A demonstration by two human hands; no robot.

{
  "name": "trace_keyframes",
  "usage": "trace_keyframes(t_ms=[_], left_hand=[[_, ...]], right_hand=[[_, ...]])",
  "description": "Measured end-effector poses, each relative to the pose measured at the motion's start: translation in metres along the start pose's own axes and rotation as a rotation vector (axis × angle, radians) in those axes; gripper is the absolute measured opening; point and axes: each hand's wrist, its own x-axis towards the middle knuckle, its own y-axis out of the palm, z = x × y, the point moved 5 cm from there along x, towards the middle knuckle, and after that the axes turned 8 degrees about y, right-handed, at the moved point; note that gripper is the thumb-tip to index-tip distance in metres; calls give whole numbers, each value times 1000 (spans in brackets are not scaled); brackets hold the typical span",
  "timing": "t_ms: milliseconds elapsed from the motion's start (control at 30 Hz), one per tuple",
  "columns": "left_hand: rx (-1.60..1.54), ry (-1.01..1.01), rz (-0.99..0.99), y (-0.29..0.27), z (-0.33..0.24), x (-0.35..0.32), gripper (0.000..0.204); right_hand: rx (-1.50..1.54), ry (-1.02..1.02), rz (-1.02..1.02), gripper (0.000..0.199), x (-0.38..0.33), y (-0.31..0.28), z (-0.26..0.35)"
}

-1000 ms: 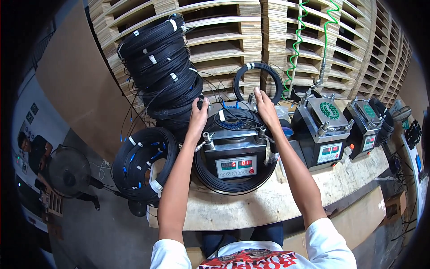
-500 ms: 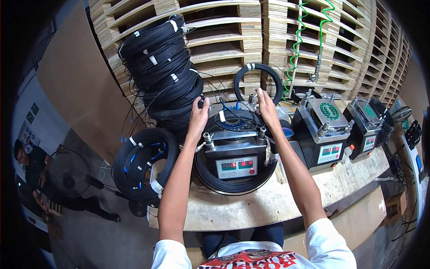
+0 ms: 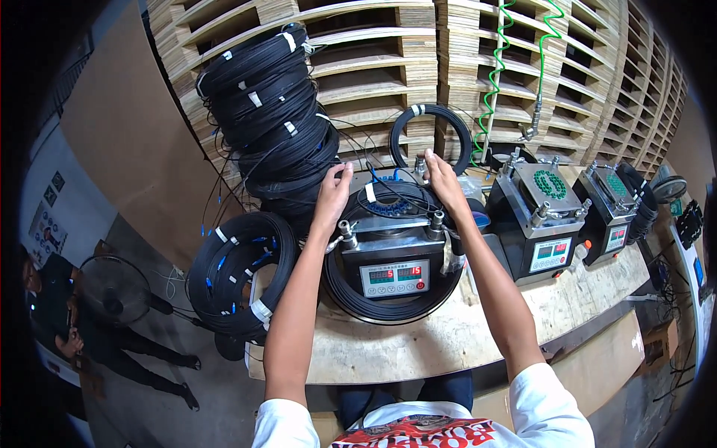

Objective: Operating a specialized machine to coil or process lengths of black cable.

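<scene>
A polishing-type machine [image 3: 396, 243] with a red lit display stands before me. Black cable lies coiled [image 3: 388, 308] around its base, and more loops over its top by a ring of blue connectors [image 3: 390, 210]. My left hand [image 3: 333, 196] is at the machine's far left corner, thumb and fingers curled together; whatever lies between them is hidden. At the far right corner my right hand [image 3: 445, 184] has its fingers stretched out beside a metal clamp post [image 3: 420, 166], seemingly touching it. Two near clamp posts, left [image 3: 346, 233] and right [image 3: 436, 222], stand untouched.
A tall stack of black cable coils [image 3: 272, 127] rises at the left, with another coil [image 3: 198, 276] nearer. Two similar machines [image 3: 541, 216] stand right. Wooden pallets [image 3: 366, 56] form the back; a green air hose [image 3: 543, 52] hangs there. A person [image 3: 63, 306] and fan [image 3: 113, 290] are far left.
My left fingers have curled closer together; my right hand has shifted slightly left. The machine's display reads differently. The hanging hose end has swung a little, and the person at left has changed posture.
</scene>
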Motion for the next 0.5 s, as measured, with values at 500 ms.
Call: trace_keyframes(t_ms=[500], left_hand=[[-6,51,-12,2,-11,-4,60]], right_hand=[[-98,67,-26,64,-7,-3,11]])
